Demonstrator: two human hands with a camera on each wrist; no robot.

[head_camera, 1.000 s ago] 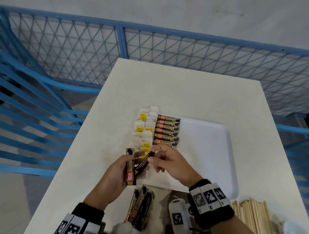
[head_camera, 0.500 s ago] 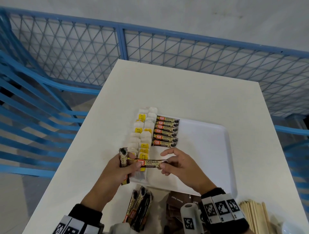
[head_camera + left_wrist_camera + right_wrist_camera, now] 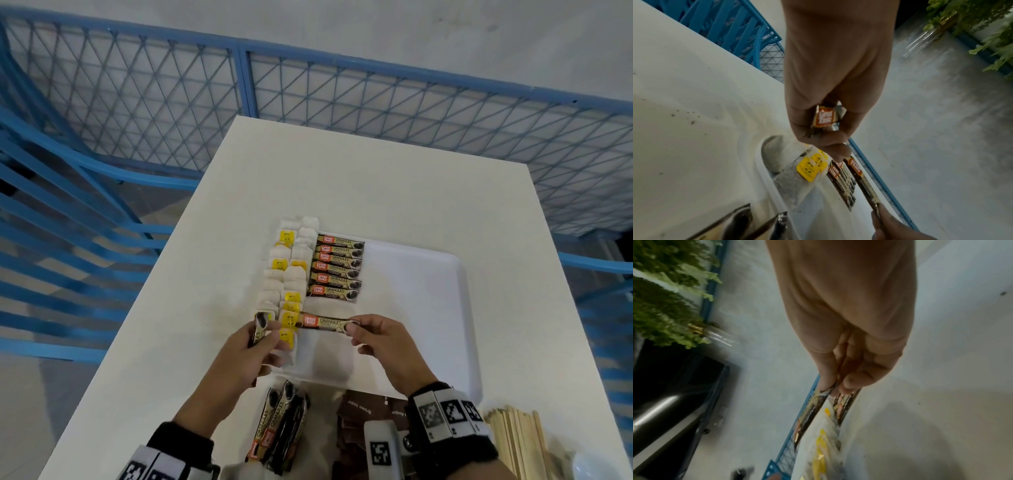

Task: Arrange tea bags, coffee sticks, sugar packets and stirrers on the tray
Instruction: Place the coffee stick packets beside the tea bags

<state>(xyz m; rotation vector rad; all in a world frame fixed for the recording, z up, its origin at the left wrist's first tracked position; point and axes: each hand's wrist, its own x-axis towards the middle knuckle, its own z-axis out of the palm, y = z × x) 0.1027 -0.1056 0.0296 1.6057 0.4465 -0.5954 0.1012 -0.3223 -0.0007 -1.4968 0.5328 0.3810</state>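
A coffee stick [image 3: 325, 323], pinched at one end by the right hand [image 3: 383, 346], is held over the tray [image 3: 428, 308] just below the laid coffee row [image 3: 337, 267], to be set parallel next, while spare sticks [image 3: 261, 329] are gripped in the left hand [image 3: 246, 356].

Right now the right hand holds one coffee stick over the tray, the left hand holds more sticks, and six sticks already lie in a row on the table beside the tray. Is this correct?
One error: the row of six sticks lies on the tray, not on the table, as the head view shows. The right hand and left hand are as you say.
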